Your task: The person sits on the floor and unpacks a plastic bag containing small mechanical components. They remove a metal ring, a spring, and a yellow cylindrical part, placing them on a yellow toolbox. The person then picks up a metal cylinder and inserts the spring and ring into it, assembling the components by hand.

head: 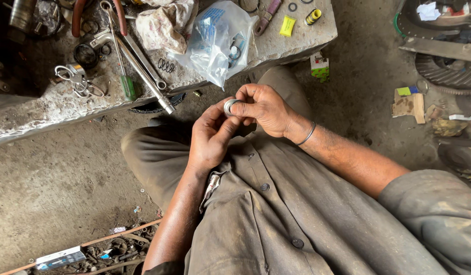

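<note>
Ring (230,106), small and silvery, sits pinched between both my hands right over my lap. Left hand (211,135) comes up from below with thumb and fingers curled onto it, and right hand (264,108) closes over it from the other side, fingertips on the rim, so neither is spread at all. There's a thin bangle (308,134) on my right wrist.

Just past my hands is the concrete slab (52,104) I'm sitting by. On it: a clear plastic bag (215,43) with small parts inside, hanging a bit over the edge near my hands, a crumpled rag (164,25) beside it, a long wrench (141,66), a green-handled screwdriver (127,85) and some snips (75,79) further left. Cardboard scraps (408,104) lie on the dirt floor well off to my right.
</note>
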